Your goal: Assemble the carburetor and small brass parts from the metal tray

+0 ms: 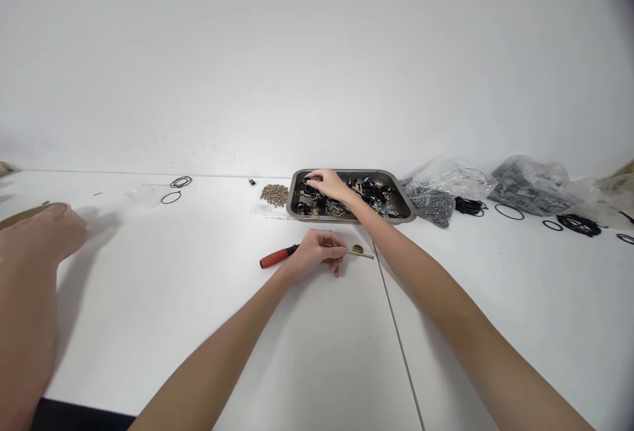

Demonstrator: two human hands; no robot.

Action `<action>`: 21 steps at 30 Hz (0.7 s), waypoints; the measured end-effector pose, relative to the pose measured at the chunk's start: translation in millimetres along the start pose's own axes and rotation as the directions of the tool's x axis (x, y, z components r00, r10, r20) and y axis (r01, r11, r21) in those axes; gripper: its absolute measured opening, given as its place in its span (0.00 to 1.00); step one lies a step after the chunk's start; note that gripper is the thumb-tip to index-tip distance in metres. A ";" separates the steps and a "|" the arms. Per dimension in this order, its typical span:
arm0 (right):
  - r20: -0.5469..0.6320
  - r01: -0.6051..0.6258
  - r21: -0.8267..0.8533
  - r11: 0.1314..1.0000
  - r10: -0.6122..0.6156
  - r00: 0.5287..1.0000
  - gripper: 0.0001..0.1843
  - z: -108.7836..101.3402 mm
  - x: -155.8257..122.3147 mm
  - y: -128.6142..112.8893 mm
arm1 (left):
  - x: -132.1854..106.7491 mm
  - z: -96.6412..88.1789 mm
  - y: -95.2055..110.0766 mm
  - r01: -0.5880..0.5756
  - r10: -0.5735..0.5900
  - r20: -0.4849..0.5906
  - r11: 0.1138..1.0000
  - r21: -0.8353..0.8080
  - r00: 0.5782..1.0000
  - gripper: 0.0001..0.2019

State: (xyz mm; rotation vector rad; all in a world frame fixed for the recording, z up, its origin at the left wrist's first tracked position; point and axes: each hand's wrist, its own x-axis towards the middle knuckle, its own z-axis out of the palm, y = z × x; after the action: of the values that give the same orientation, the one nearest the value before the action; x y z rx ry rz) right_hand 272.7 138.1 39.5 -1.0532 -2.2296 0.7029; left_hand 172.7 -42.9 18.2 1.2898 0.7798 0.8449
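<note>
Shiny metal rod (365, 255), smooth metal tray (327, 219), rough plastic-looking tool handle (275, 258), crinkly plastic bags (529, 187), smooth tabletop (173, 299)

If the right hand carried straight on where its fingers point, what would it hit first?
The right hand would likely meet the metal tray first, at its left rim. Its height is unclear; if above the rim, it could pass over toward the brass-coloured pieces.

You can pass between the co-worker's hand (58, 234), left, and the screwdriver (275, 258); tray (347, 220) and bags (529, 185) block farther right.
</note>
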 end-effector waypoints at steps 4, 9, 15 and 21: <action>-0.004 -0.039 0.116 0.993 0.040 0.999 0.16 -6.1 -1.4 -3.9 | 6.2 10.1 -3.6 -0.022 0.027 0.055 0.997 -0.079 0.998 0.10; 0.020 -0.049 0.088 0.995 0.048 0.999 0.17 -6.2 -1.8 -4.7 | -11.7 -29.4 28.6 0.023 0.038 0.352 0.986 -0.166 0.935 0.25; 0.009 0.000 -0.153 0.988 0.002 1.000 0.14 3.6 0.0 10.4 | -117.9 -236.3 102.8 0.613 0.394 0.891 0.653 -0.444 0.226 0.31; 0.032 0.083 -0.374 0.924 -0.077 0.997 0.13 7.1 -0.8 9.0 | -114.7 -271.9 117.4 0.518 0.284 0.958 0.827 -0.220 -0.047 0.31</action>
State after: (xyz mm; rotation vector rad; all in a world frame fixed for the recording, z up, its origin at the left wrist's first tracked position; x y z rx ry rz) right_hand 272.8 141.0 28.4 -1.1257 -2.4670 0.2509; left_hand -130.1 -2.6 104.8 0.8678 -0.6337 -0.2888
